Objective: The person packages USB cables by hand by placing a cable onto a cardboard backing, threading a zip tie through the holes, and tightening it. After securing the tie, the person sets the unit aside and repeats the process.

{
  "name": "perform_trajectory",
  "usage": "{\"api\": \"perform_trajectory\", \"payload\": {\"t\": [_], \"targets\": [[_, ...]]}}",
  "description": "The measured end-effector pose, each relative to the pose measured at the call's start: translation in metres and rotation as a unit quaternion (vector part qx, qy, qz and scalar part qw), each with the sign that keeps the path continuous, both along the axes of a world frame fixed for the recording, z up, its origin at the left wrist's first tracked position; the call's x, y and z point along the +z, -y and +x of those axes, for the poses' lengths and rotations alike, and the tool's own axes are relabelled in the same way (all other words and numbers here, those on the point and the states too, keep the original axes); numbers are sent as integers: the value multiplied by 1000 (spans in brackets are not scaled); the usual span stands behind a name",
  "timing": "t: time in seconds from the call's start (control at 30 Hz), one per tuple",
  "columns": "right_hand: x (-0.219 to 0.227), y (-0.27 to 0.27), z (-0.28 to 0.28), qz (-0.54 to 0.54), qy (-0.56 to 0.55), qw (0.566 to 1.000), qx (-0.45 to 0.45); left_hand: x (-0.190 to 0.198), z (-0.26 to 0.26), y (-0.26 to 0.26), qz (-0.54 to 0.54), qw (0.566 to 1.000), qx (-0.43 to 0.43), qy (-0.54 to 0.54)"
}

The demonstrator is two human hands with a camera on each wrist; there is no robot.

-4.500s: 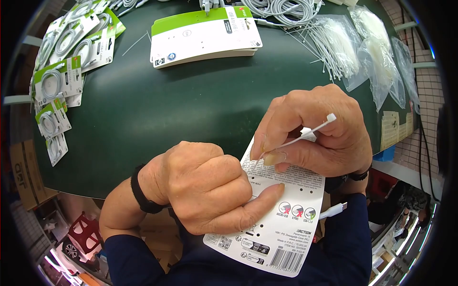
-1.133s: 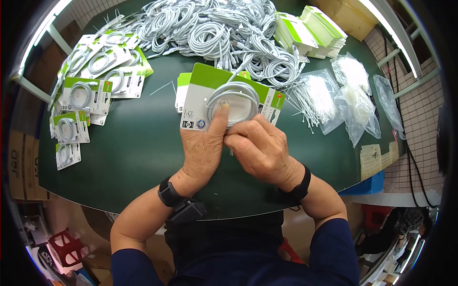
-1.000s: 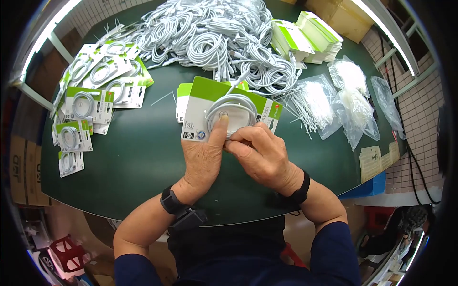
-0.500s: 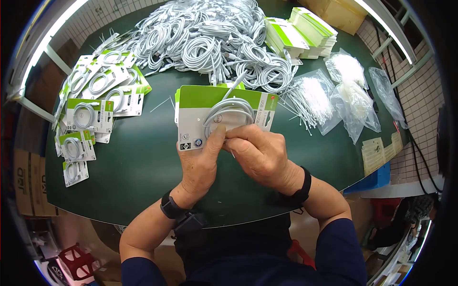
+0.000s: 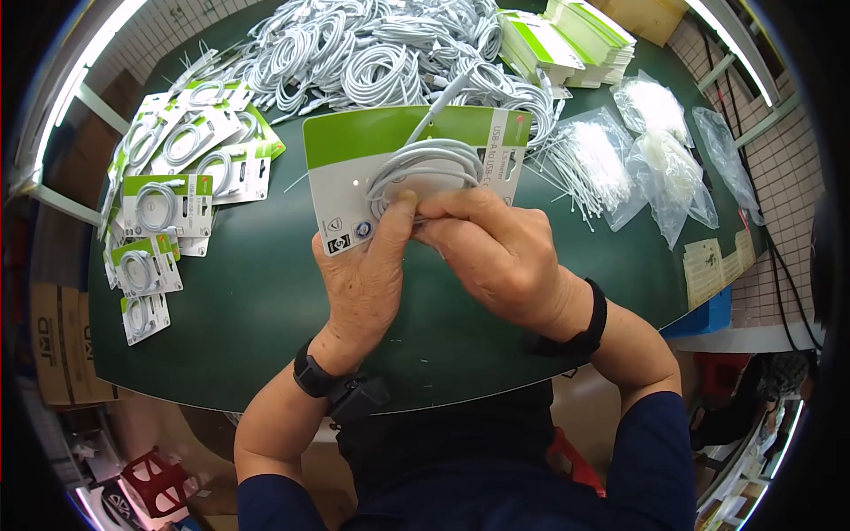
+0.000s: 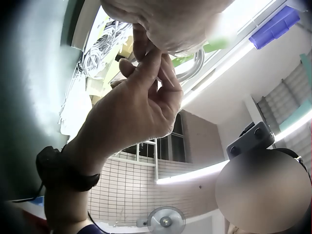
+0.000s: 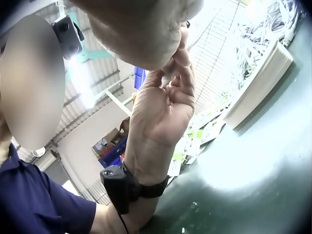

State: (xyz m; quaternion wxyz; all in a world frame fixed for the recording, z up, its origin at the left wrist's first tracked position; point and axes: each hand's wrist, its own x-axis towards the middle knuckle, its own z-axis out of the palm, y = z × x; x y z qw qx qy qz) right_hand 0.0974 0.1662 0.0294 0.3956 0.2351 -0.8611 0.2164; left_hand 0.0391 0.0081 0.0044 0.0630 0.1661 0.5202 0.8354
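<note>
In the head view my left hand (image 5: 363, 283) holds up a green-and-white USB cable card (image 5: 341, 190), its thumb pressed on the front by the coil and its fingers hidden behind. A coiled light-grey cable (image 5: 429, 149) lies against the card front, its plug end (image 5: 450, 93) pointing up past the top edge. At the lower side of the coil, my right hand (image 5: 509, 252) pinches the end of a cable tie, mostly covered by the fingers. In the left wrist view the right hand (image 6: 139, 97) shows a thin white strip (image 6: 166, 78) at its fingers.
A big heap of coiled cables (image 5: 381, 75) lies at the back, beside stacked cards (image 5: 589, 44). Loose cable ties (image 5: 589, 168) and plastic bags (image 5: 668, 177) are at right. Several cards with cables (image 5: 164, 208) overlap at left. The green table (image 5: 239, 310) curves around the person.
Earlier, the right hand held a white cable tie over the card's printed back; now the front faces up with a coil on it. Within the last half second, the card rises nearer the camera.
</note>
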Motion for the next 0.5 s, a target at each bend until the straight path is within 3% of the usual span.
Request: {"api": "perform_trajectory", "payload": {"t": [0.17, 0.5], "targets": [[-15, 12, -1, -32, -30, 999, -11, -4, 0, -6, 43, 999, 12, -4], [-26, 11, 8, -73, -12, 997, 37, -3, -3, -8, 18, 1000, -9, 19]]}}
